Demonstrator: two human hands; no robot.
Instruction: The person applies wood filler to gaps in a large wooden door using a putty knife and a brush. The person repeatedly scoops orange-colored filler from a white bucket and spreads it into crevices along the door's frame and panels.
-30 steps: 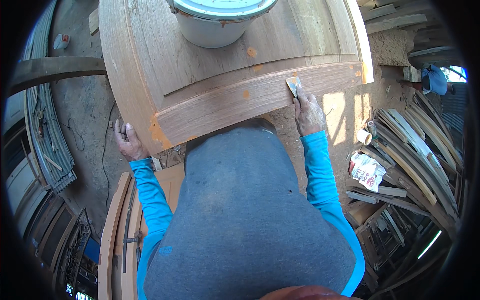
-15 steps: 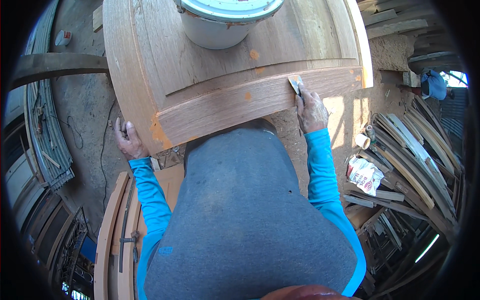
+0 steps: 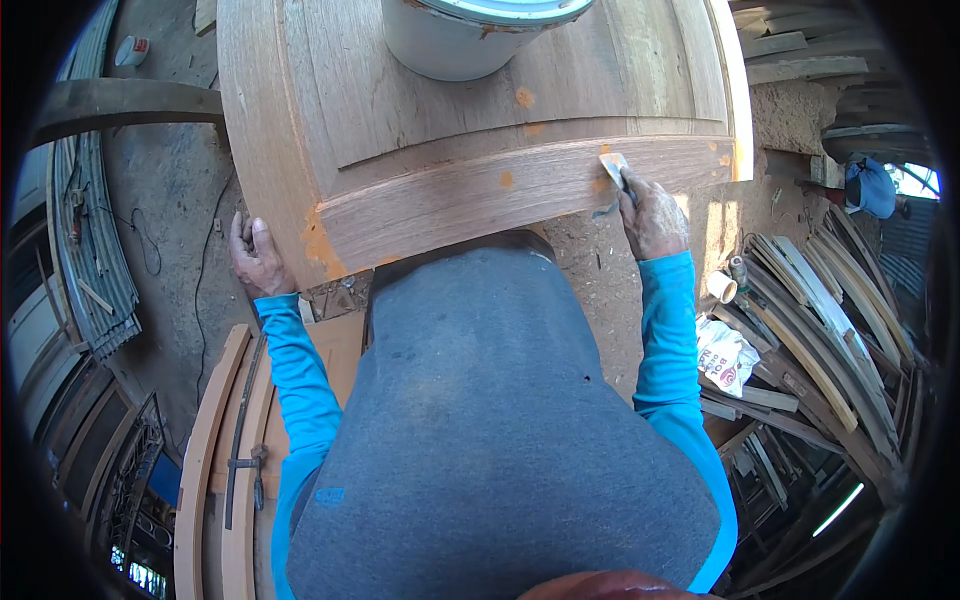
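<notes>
A panelled wooden door (image 3: 430,225) lies flat in front of me, dotted with orange filler patches (image 3: 507,179). My right hand (image 3: 655,222) is closed around a putty knife (image 3: 615,170), whose blade rests at the near rail beside a filler patch. Below those fingers a small bluish-grey piece shows; I cannot make out what it is. At the door's near left corner, next to a larger smear of filler, my left hand (image 3: 258,262) is open along the edge, thumb apart from the fingers. A white lidded bucket (image 3: 450,45) stands on the door.
Brown wooden pieces with a clamp (image 3: 247,463) lie at the lower left. Corrugated sheets (image 3: 95,250) and a cable run along the left floor. Stacked boards (image 3: 820,320), a white bag (image 3: 727,355) and a cup (image 3: 721,287) are at right. Another person (image 3: 868,188) is far right.
My right hand has moved right along the near rail with the putty knife. An orange patch now shows beside its blade. My left hand stays by the corner while the view shifts slightly.
</notes>
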